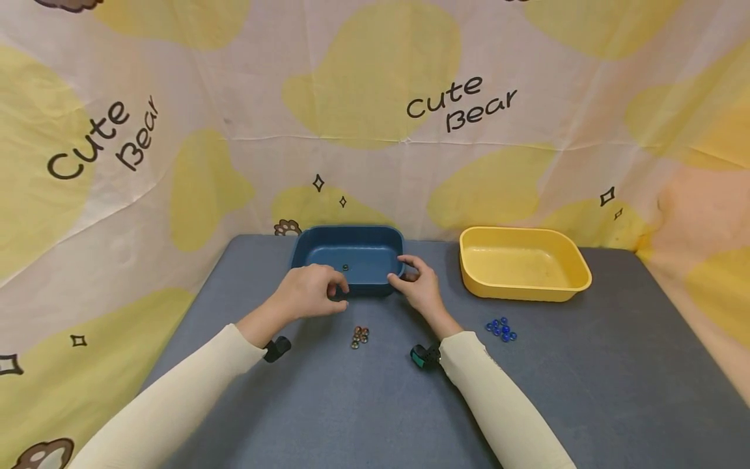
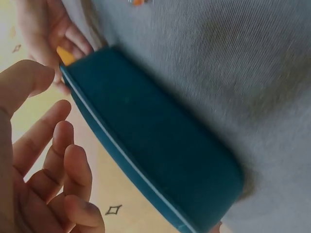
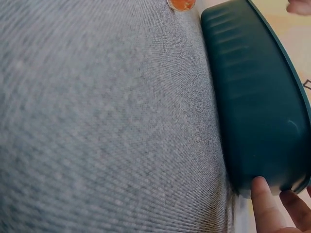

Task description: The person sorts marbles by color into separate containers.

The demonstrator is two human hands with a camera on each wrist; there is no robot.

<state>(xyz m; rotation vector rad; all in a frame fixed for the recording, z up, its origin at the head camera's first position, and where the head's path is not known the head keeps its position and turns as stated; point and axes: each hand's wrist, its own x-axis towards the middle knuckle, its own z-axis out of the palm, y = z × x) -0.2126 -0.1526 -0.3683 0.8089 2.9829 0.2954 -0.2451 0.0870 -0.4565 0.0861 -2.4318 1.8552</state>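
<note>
In the head view a blue basin (image 1: 375, 255) stands at the back of the table, a small marble (image 1: 346, 268) inside it. Over its near left rim hovers the left hand (image 1: 310, 291), fingers loosely bent; the left wrist view shows nothing between them and the basin's wall (image 2: 150, 136) beside them. The right hand (image 1: 420, 286) is at the basin's right end; in the right wrist view its fingertips (image 3: 260, 183) touch the basin's outer wall (image 3: 262, 97). Several orange-brown marbles (image 1: 360, 336) lie on the table in front, one (image 3: 181, 4) at the right wrist view's top edge.
A yellow basin (image 1: 527, 290) stands to the right of the blue one, and several blue marbles (image 1: 502, 329) lie in front of it. The grey tabletop (image 1: 363, 417) runs back to a patterned cloth (image 1: 375, 169) hanging behind and at the sides.
</note>
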